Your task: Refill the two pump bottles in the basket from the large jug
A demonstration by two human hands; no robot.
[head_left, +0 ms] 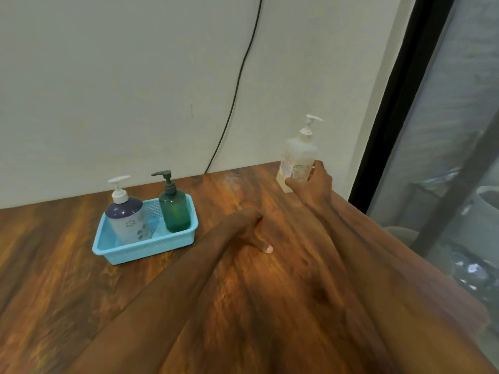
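Large jug [298, 160] stands upright, the right hand [313, 187] fingers curled round its lower body.
The basket [145, 249] with both pump bottles [127, 222] is left of the nearer left hand [243, 225], whose fingers are loosely curled and empty.

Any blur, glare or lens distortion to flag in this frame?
Head view: forearms and near tabletop smeared and stretched by the wide lens; window frame leans; warm glare on the wood beside the left hand; basket, blue bottle and green bottle stay sharp; label on the jug the right hand grips is unreadable.
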